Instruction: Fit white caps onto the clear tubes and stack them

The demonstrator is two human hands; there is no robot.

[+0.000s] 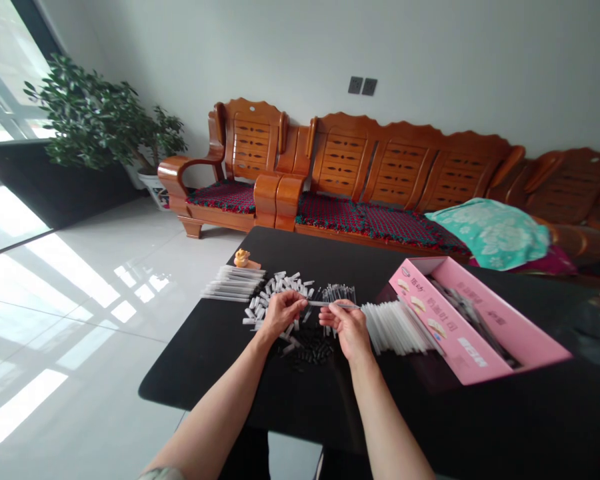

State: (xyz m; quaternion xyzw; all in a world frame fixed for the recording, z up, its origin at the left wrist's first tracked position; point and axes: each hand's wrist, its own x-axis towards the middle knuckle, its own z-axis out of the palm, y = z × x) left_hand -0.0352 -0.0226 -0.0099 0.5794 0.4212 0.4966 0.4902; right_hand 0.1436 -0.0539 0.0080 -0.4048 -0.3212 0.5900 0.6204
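Between my two hands a slim, pale pen [319, 304] is held level above the table. My left hand [283, 312] pinches its left end, and my right hand [349, 327] grips the right end, where a thin dark stretch shows past the fingers. Loose white pen caps [257, 311] lie scattered around my left hand. Behind my right hand is a bunch of thin refills [340, 292] with dark tips. A row of translucent white pen barrels [397, 327] lies just right of it. Small black plugs [314, 350] are heaped below the hands.
Assembled-looking white pens [234, 283] lie in a row at the table's left edge, near a small yellow figurine [241, 257]. A pink box [475, 333] holding dark items stands right on the black table [205, 373]. Behind are a wooden sofa [345, 157] and a potted plant [95, 120].
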